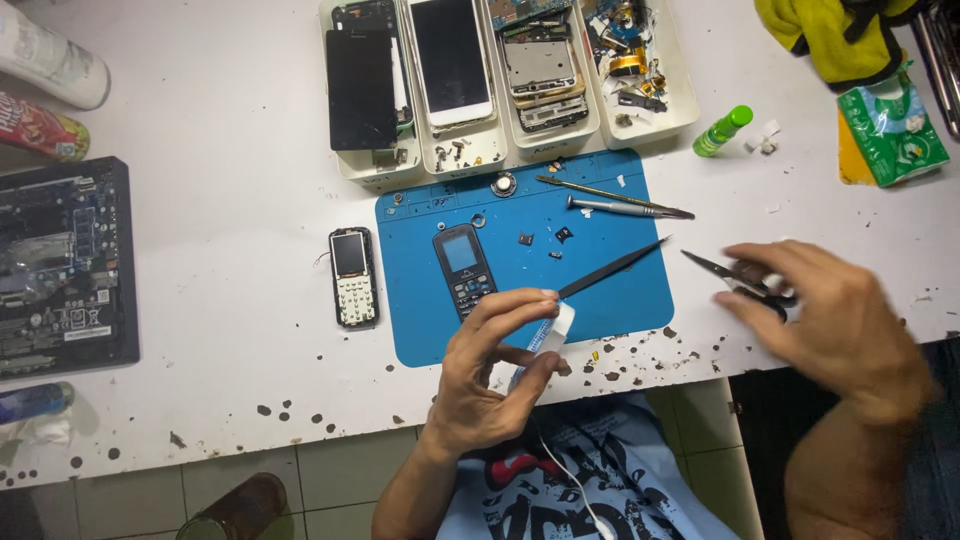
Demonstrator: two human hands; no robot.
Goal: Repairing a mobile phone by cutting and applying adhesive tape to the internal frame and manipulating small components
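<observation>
Pinching a small white-and-blue strip (548,335) between thumb and fingertips, the left hand (490,375) is hovering over the front edge of the white table (220,300), just off the blue mat (600,290). The right hand (830,320) is closing its fingers around black tweezers (735,273) beyond the mat's right edge. A dark keypad phone (464,268) is lying on the mat near the left hand, a black spudger (612,268) beside it.

Your left hand (490,375) pinches a small white flat strip (553,330), perhaps tape, over the blue rubber work mat (620,300) beside a dark keypad phone (463,268). Your right hand (830,320) grips black-handled scissors (745,275) on the white table (230,200).
</observation>
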